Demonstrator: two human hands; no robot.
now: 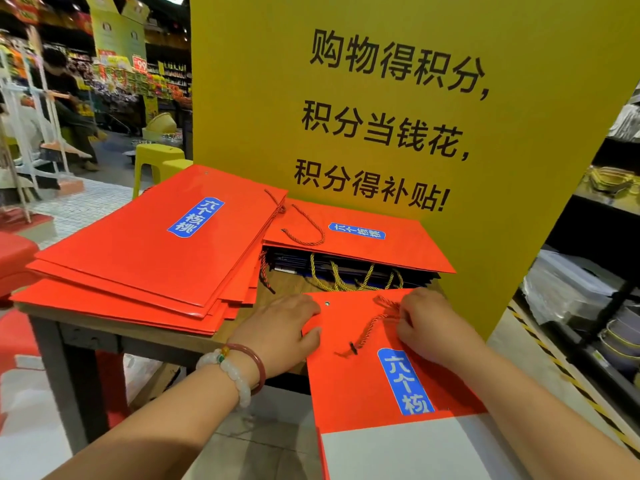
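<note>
A flat red paper bag point(349, 386) with a blue label lies half over the near edge of a wooden table point(242, 329). My left hand point(280, 330) holds the bag's left edge, thumb on top. My right hand point(426, 323) pinches the bag's brown cord handle point(370, 327) near the upper right hole. A second hole point(327, 303) at the bag's top left has no cord in it.
A thick stack of flat red bags point(152, 251) fills the table's left side. Another red bag point(360, 240) lies on dark bags with gold cords point(346, 275) behind. A yellow sign board point(398, 98) stands at the back. Shelving sits to the right, stools and a person to the left.
</note>
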